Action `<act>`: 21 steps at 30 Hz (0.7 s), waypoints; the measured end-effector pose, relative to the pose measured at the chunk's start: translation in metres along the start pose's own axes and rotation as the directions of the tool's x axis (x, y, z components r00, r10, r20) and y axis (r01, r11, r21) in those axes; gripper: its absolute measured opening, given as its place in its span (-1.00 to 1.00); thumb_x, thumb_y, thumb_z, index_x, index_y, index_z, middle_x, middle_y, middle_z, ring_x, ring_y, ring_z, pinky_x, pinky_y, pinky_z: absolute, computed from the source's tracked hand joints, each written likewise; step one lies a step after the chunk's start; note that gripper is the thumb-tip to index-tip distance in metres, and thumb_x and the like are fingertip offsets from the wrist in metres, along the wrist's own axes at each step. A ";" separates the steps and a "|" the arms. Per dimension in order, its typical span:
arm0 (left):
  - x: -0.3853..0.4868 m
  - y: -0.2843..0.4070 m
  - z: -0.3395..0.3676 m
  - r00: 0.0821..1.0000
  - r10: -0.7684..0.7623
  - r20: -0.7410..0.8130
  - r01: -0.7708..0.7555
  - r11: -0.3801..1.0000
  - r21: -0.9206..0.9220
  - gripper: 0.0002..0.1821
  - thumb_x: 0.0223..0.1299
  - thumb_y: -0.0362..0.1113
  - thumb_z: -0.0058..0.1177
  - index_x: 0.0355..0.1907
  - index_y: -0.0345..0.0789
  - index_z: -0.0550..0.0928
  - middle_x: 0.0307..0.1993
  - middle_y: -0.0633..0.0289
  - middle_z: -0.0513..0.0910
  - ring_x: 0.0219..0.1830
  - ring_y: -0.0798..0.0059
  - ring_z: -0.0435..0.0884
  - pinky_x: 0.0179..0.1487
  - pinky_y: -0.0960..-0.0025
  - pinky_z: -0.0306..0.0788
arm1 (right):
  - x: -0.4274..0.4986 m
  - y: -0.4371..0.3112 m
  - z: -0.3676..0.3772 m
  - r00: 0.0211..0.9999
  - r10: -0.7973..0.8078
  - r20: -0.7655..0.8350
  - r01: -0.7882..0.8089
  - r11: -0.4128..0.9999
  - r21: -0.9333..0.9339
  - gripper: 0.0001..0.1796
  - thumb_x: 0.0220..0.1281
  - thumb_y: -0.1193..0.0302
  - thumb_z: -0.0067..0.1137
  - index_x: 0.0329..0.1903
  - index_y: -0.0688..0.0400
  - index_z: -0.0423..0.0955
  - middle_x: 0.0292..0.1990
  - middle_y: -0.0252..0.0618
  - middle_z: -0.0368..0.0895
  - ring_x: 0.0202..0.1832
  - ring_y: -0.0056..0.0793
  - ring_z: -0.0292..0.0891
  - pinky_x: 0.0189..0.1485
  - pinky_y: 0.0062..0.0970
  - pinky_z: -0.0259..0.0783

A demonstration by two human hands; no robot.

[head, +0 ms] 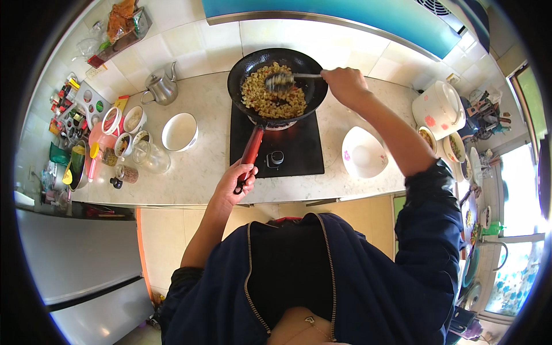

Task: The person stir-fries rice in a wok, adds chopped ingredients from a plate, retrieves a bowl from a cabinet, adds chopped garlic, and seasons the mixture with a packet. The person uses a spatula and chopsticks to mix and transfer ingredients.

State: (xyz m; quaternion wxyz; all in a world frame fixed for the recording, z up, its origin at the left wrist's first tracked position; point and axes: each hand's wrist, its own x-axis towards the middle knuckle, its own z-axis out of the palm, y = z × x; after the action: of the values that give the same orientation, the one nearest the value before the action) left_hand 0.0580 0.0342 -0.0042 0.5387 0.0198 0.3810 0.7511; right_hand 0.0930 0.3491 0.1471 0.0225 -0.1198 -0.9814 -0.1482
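Observation:
My left hand (235,181) grips the red-brown handle (252,146) of a black wok (315,69), which sits on a black electric cooktop (302,151). Fried rice or a similar crumbly yellow food (263,95) with reddish bits fills the wok's bottom. Beyond the wok's right rim, my right hand (347,86) holds the thin metal handle of a slotted ladle (279,82). The ladle's head is down in the food and looks blurred. A red glow shows on the cooktop below the wok.
Left of the cooktop stand a white bowl (180,132), a glass jar (151,157), a steel kettle (160,88) and several seasoning containers. On the right are another white bowl (365,153), a rice cooker (439,110) and small food bowls (455,146). A blue range hood (336,13) overhangs the back.

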 end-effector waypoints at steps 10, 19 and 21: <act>0.001 -0.002 -0.004 1.000 -0.003 0.011 0.003 1.000 -0.006 -0.67 0.07 -0.32 0.03 -0.08 -0.23 0.36 -0.46 0.30 0.46 -0.68 0.68 0.32 -0.67 0.62 0.11 | -0.003 -0.008 0.021 1.000 0.030 -0.006 -0.029 0.998 0.053 -0.83 0.12 0.46 -0.12 -0.27 0.15 0.46 -0.36 -0.12 0.61 -0.26 -0.18 0.57 -0.29 -0.28 0.49; 0.003 -0.004 -0.007 1.000 0.000 0.016 0.000 1.000 -0.008 -0.66 0.07 -0.32 0.04 -0.08 -0.24 0.34 -0.45 0.30 0.45 -0.67 0.68 0.33 -0.67 0.62 0.12 | 0.041 -0.004 0.021 0.971 0.237 -0.015 -0.235 0.968 0.086 -0.78 0.12 0.45 -0.11 -0.25 0.19 0.52 -0.29 -0.08 0.61 -0.20 -0.19 0.56 -0.21 -0.27 0.49; 0.003 -0.004 -0.006 1.000 0.007 0.008 -0.007 1.000 -0.011 -0.63 0.08 -0.32 0.03 -0.04 -0.26 0.35 -0.45 0.29 0.45 -0.67 0.69 0.32 -0.67 0.63 0.14 | 0.055 -0.022 0.032 0.957 0.291 0.022 -0.290 0.943 0.166 -0.78 0.12 0.44 -0.09 -0.27 0.19 0.55 -0.28 -0.10 0.61 -0.20 -0.20 0.57 -0.21 -0.28 0.49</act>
State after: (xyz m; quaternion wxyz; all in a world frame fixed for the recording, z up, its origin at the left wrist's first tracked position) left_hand 0.0570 0.0335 -0.0118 0.5377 0.0214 0.3747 0.7550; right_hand 0.0337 0.3510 0.1151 0.0553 -0.2605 -0.9620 -0.0606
